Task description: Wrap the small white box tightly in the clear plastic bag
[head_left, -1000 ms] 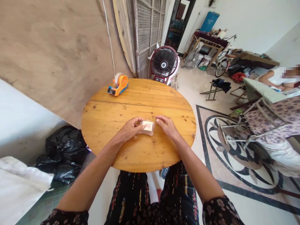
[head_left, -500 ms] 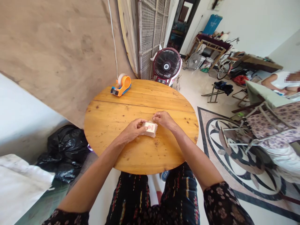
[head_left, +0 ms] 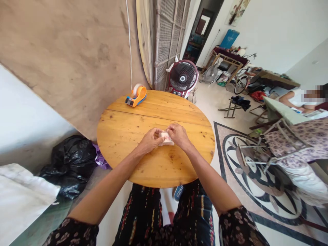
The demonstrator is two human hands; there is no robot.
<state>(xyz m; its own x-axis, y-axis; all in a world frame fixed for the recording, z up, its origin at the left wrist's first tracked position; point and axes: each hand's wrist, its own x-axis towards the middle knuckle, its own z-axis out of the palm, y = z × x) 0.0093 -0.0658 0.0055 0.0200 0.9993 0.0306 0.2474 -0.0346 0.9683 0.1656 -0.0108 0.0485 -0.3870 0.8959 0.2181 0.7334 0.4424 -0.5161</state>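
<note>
Between my hands is a small cream block with pinkish-red print, wrapped in clear plastic point(head_left: 166, 138), resting on or just above the round wooden table point(head_left: 123, 126). My left hand point(head_left: 153, 139) grips its left side, thumb on the top face and fingers behind. At the upper right corner, my right hand point(head_left: 176, 134) has its fingertips pinched together against the clear wrap. Those fingers cover part of the block's right side. A tape dispenser point(head_left: 137, 95), orange and blue with a roll of tape, stands at the table's far left edge.
Behind the table stands a dark red fan point(head_left: 183, 78). Black plastic bags point(head_left: 71, 160) lie on the floor to the left. A folding chair point(head_left: 284, 136) is at the right, and another person point(head_left: 289, 100) sits at a green-covered table farther back.
My right hand has moved left and down onto the packet's upper right corner. My left hand keeps its hold. The whole view has shifted slightly.
</note>
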